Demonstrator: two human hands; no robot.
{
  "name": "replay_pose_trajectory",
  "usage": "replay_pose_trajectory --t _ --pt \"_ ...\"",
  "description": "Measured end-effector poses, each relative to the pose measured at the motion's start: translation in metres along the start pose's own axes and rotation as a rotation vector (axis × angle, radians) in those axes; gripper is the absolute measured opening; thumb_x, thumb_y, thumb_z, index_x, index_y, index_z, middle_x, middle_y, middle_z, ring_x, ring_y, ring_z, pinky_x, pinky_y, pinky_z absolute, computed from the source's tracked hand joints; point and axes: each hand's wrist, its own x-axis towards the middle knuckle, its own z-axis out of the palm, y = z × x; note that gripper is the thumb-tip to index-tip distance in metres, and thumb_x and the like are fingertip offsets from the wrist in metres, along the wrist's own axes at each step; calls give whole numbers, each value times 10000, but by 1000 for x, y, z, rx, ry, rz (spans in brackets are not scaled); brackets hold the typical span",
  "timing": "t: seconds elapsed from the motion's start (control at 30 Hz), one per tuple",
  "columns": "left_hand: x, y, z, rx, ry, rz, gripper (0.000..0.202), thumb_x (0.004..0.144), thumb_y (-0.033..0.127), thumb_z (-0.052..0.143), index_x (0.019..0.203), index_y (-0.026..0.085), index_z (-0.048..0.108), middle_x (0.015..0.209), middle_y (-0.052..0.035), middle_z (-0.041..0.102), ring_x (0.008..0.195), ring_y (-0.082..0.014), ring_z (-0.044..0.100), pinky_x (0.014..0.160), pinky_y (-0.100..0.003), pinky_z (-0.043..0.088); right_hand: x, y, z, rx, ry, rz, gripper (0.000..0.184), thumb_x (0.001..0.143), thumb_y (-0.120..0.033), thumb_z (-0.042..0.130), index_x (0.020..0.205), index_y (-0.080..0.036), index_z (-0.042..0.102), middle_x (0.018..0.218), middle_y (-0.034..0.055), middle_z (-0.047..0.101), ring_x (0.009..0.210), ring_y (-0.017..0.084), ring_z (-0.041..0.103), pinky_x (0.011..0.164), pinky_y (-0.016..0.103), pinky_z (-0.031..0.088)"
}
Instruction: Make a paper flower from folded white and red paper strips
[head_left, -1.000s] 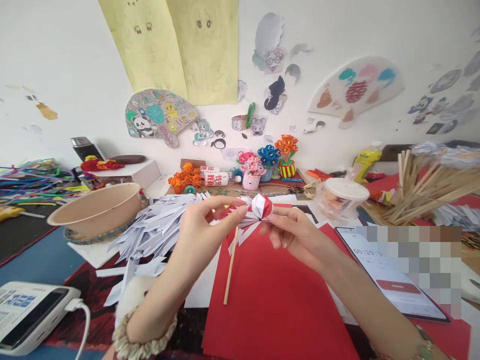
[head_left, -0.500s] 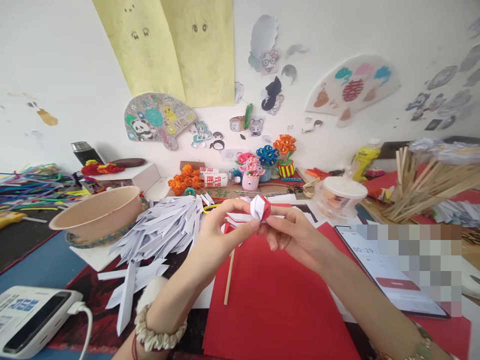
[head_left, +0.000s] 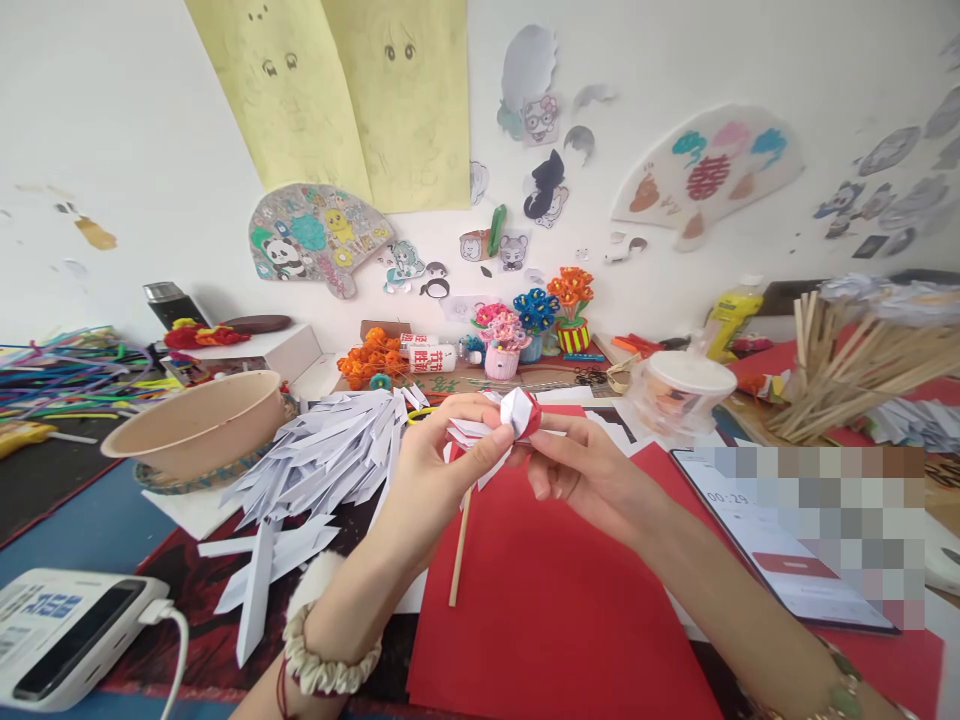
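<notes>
A folded red-and-white paper piece (head_left: pixel 519 412) with a rounded, rosette-like top is held between both hands, above a stack of red paper (head_left: pixel 555 600). My left hand (head_left: pixel 450 455) pinches it from the left, thumb on its front; white and red folded strips stick out between those fingers. From the right, my right hand (head_left: pixel 577 455) closes its fingertips on the piece's other side, the lower fingers curled beneath. Under my left hand a thin wooden stick (head_left: pixel 459 555) slants downward; whether it joins the paper piece is hidden. A pile of folded white paper strips (head_left: pixel 322 450) lies to the left.
A beige bowl (head_left: pixel 195 425) and a white device with a cable (head_left: pixel 67 635) stand left. On the right are a phone-like screen (head_left: pixel 757 530), a lidded plastic tub (head_left: pixel 686 385) and a bundle of wooden sticks (head_left: pixel 847 370). Small flower pots (head_left: pixel 504 358) line the wall.
My left wrist has shifted slightly right, and the paper piece has turned a little in my fingers. My right hand has barely moved.
</notes>
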Motion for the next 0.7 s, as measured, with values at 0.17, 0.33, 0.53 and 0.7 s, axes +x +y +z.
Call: replay_pose_trajectory --t 0.17,0.33,0.53,0.7 --pt "-2 -1 2 29 16 34 102 848 272 692 810 191 643 937 -17 614 890 -163 580 791 -283 437 0 -4 6 -91 96 -47 392 674 -384 869 962 -181 698 764 29 730 488 106 641 469 217 476" --pt "-2 -3 3 70 -50 35 131 895 310 636 848 190 611 869 -18 613 892 -184 580 842 -324 431 -1 -1 8 -173 210 -136 311 692 -402 856 842 -174 707 677 -2 676 465 105 636 452 216 482" --pt "-2 -7 4 85 -60 47 149 913 334 611 857 196 608 874 -23 607 899 -191 575 899 -359 415 -1 1 10 -201 213 -199 271 690 -360 863 834 -186 713 705 -4 673 457 108 636 438 221 497" --pt "-3 -5 6 90 -54 57 149 904 312 618 820 190 626 885 -31 603 905 -196 579 864 -348 429 -1 2 9 -210 210 -226 241 736 -359 834 851 -185 714 660 -10 663 454 108 640 438 209 504"
